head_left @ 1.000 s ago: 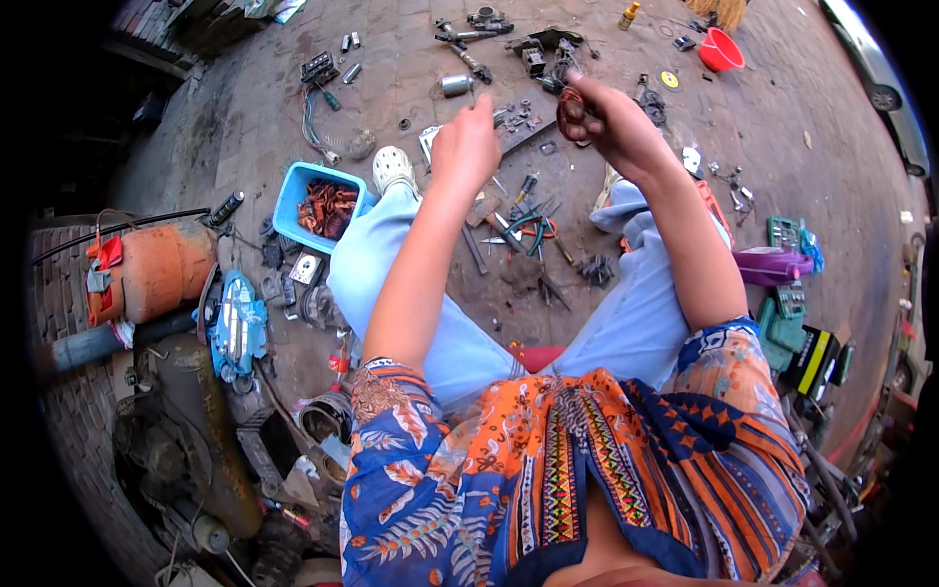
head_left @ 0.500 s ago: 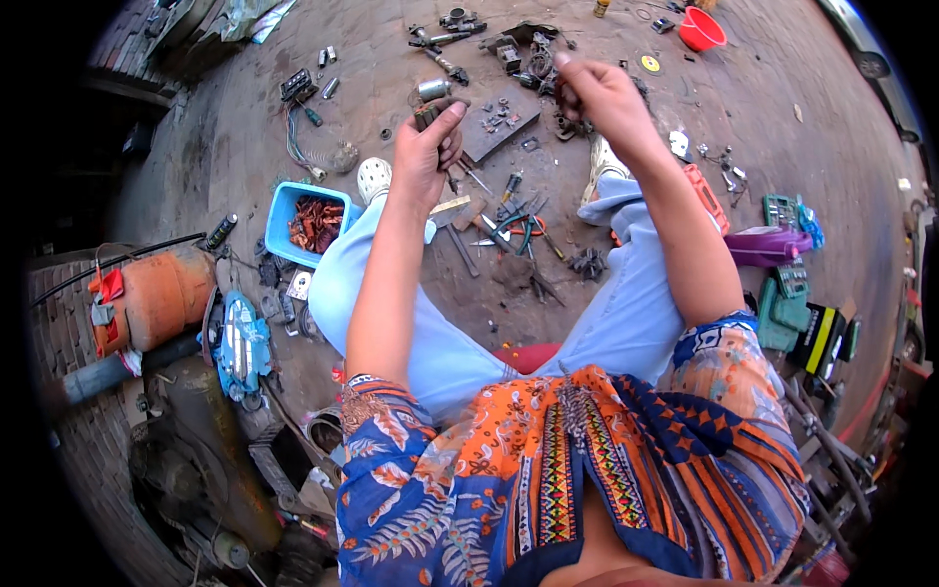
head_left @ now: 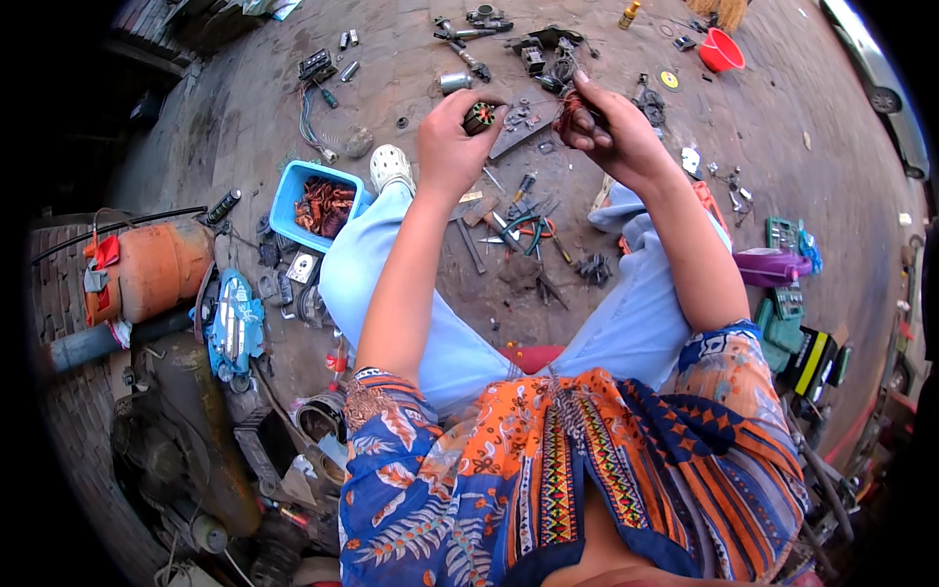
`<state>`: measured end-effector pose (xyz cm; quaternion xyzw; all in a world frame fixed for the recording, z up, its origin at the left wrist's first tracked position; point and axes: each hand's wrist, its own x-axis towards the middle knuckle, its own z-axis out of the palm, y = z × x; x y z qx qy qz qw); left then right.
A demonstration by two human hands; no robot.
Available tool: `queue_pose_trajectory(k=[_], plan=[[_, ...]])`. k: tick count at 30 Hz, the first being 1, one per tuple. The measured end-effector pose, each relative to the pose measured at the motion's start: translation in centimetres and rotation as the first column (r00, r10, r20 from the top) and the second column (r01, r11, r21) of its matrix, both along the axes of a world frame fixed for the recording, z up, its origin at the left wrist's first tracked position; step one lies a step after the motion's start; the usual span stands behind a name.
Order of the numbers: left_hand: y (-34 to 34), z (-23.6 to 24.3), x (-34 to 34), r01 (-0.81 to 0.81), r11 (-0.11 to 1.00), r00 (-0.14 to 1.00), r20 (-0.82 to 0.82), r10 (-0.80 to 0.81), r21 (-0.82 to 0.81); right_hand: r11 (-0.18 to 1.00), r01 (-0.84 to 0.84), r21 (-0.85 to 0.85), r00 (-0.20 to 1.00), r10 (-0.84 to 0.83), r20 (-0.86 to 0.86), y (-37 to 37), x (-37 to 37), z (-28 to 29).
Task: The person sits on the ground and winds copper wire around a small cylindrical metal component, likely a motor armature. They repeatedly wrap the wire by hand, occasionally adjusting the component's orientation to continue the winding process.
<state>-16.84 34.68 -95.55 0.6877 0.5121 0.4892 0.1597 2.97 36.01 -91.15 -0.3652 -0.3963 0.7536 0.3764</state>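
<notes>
My left hand (head_left: pixel 445 137) is closed around a small motor armature (head_left: pixel 478 118), its slotted round end facing up. Reddish copper wire (head_left: pixel 568 106) is bunched in the closed fingers of my right hand (head_left: pixel 621 135), with a thin strand reaching toward the armature. Both hands are raised over the ground between my knees. Below them, pliers (head_left: pixel 536 227) and other hand tools lie in a loose group. A metal plate (head_left: pixel 504 147) with small parts on it sits just past my hands.
By my left foot stands a blue plastic bin (head_left: pixel 290 212) holding copper wire scraps (head_left: pixel 326 206). An orange gas cylinder (head_left: pixel 161 269) lies at the left. A red bucket (head_left: pixel 722 51) stands far right, and a purple container (head_left: pixel 768 266) is beside my right leg. Motor parts (head_left: pixel 469 34) are scattered ahead.
My left hand has turned the armature so its end faces up and moved right. My right hand has come lower, with copper wire now plainly visible in it. The view has shifted slightly.
</notes>
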Motion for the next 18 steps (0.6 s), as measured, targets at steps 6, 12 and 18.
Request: queue_pose_trajectory(k=[6,12,18], plan=[[-0.1,0.0,0.4,0.185,0.980,0.965,0.203,-0.166,-0.079,0.999,0.001,-0.052,0.998,-0.005,-0.069,0.8,0.0,-1.2],[1.1,-0.8,-0.1,0.149,0.960,0.813,0.582,0.016,-0.236,0.983,-0.177,0.045,0.984,0.178,-0.018,0.4,0.1,-0.7],[2.1,-1.1,0.2,0.161,0.922,0.812,0.578,0.079,-0.353,0.966,-0.204,0.158,0.962,0.228,-0.152,1.2,0.9,-0.9]])
